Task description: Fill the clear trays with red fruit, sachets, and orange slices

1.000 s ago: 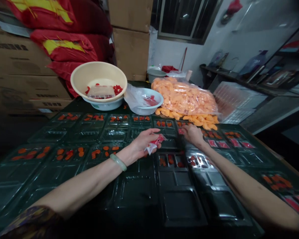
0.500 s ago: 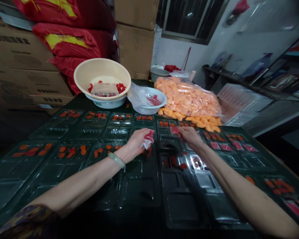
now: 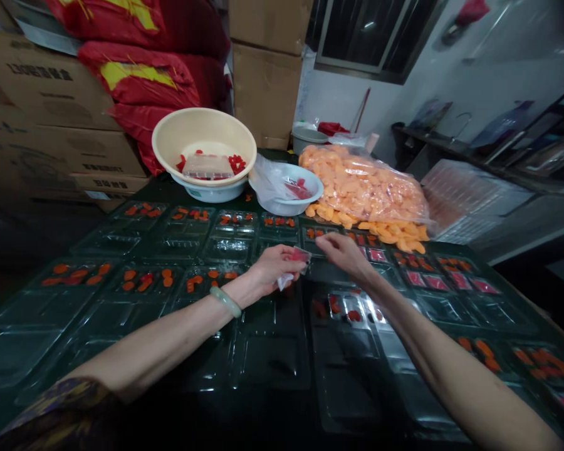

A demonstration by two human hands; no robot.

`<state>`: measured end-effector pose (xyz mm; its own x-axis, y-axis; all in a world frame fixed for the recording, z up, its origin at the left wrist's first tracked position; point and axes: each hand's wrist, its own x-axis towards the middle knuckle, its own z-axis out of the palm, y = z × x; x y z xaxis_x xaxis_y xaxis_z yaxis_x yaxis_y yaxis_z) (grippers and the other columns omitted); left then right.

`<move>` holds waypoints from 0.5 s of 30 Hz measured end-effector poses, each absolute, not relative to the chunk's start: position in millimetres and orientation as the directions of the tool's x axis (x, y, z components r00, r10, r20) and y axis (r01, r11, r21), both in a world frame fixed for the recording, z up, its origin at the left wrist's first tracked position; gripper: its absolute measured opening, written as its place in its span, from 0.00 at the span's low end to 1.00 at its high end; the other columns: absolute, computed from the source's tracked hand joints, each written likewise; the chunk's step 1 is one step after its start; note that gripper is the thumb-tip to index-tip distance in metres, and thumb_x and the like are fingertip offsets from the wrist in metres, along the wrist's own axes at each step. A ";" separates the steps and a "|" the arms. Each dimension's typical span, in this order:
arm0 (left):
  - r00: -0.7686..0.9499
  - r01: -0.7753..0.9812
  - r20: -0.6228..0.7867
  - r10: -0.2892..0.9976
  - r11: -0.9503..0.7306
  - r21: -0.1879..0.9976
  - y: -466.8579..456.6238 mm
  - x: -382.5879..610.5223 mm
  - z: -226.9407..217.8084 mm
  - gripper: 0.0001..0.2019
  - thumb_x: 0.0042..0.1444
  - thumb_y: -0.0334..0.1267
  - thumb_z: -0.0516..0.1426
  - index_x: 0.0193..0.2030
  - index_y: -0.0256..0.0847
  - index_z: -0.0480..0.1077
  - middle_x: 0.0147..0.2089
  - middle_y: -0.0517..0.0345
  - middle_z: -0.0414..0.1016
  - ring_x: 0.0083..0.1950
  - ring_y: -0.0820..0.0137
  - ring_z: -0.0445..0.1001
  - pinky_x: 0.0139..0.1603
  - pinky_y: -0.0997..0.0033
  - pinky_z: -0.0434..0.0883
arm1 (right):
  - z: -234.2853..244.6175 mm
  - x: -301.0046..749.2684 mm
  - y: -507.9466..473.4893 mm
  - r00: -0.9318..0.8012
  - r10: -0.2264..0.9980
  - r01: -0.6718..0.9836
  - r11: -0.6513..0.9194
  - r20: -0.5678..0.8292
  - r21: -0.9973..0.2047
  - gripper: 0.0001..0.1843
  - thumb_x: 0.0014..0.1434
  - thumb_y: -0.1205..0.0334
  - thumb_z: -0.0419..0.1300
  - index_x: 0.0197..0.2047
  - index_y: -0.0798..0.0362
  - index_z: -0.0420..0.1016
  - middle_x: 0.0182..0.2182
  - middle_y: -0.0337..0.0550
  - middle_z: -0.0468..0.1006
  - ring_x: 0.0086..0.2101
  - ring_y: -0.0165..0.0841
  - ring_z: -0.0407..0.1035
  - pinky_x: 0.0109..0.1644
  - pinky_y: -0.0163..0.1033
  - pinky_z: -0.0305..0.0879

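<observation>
My left hand (image 3: pixel 273 270) is closed around several small red packets (image 3: pixel 301 255) in clear wrapping, with a white wrapper corner below the fingers. A pale green bangle (image 3: pixel 225 302) circles that wrist. Just to the right, my right hand (image 3: pixel 342 252) has its fingers curled together near those packets; whatever lies between its fingertips is hidden. Both hands hover over clear compartment trays, one with orange slices (image 3: pixel 314 233) in its far section. Beside my right hand, a tray holds orange slices and red packets (image 3: pixel 376 254).
Rows of clear trays with orange slices (image 3: pixel 143 279) cover the dark table. Along the back stand a cream basin (image 3: pixel 204 119), a pale blue bowl (image 3: pixel 289 203) and a large bag of orange pieces (image 3: pixel 366 185). Cardboard boxes (image 3: pixel 75 147) and red sacks (image 3: pixel 155 75) are stacked at the left.
The view has shifted slightly. My right hand has come closer to my left, and the red packet seen at its fingertips no longer shows. My left hand still holds its packets.
</observation>
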<state>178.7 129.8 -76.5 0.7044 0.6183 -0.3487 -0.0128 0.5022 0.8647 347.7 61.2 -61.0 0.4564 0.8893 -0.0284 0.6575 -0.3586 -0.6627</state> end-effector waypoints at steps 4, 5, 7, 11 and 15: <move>0.762 0.031 -0.298 0.575 0.427 0.904 127.0 174.6 -75.9 0.16 0.39 0.21 0.63 0.35 0.36 0.65 0.20 0.62 0.69 0.16 0.75 0.65 0.14 0.79 0.61 | -46.3 315.4 56.6 0.058 0.987 0.380 -0.162 -0.151 -0.911 0.14 0.51 0.51 0.59 0.27 0.55 0.70 0.18 0.36 0.70 0.18 0.24 0.60 0.21 0.28 0.54; 0.754 0.029 -0.318 0.575 0.454 0.891 128.4 172.9 -74.5 0.15 0.39 0.21 0.63 0.34 0.36 0.65 0.19 0.62 0.68 0.16 0.75 0.65 0.14 0.79 0.60 | -46.6 314.3 59.2 0.131 0.980 0.369 -0.189 -0.151 -0.910 0.13 0.51 0.53 0.59 0.25 0.55 0.69 0.17 0.36 0.69 0.18 0.24 0.60 0.21 0.28 0.54; 0.701 0.000 -0.394 0.594 0.553 0.833 134.3 168.4 -71.1 0.11 0.42 0.23 0.63 0.31 0.34 0.66 0.19 0.60 0.67 0.16 0.74 0.66 0.13 0.80 0.58 | -52.1 320.0 69.3 0.365 0.920 0.393 -0.293 -0.145 -0.872 0.14 0.53 0.56 0.56 0.22 0.55 0.68 0.17 0.37 0.69 0.17 0.24 0.60 0.20 0.28 0.53; 0.572 -0.122 -0.496 0.654 0.665 0.736 153.6 156.6 -65.5 0.05 0.52 0.26 0.57 0.27 0.33 0.65 0.19 0.58 0.65 0.17 0.76 0.67 0.14 0.81 0.59 | -73.8 344.4 96.8 0.673 0.735 0.429 -0.474 -0.078 -0.769 0.16 0.56 0.59 0.51 0.19 0.53 0.62 0.17 0.39 0.69 0.17 0.26 0.60 0.21 0.31 0.53; 0.501 -0.239 -0.506 0.702 0.674 0.699 167.9 147.3 -62.7 0.09 0.58 0.27 0.51 0.26 0.35 0.61 0.20 0.59 0.63 0.17 0.80 0.64 0.14 0.83 0.58 | -91.6 355.7 110.6 0.783 0.622 0.491 -0.603 0.016 -0.629 0.14 0.53 0.58 0.57 0.19 0.52 0.62 0.23 0.46 0.73 0.29 0.37 0.69 0.30 0.35 0.59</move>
<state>147.3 167.9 -62.7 0.5008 0.7021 -0.5062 -0.2385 0.6742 0.6990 355.7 110.6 -91.6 0.7832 0.6215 0.0157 0.4909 -0.6028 -0.6290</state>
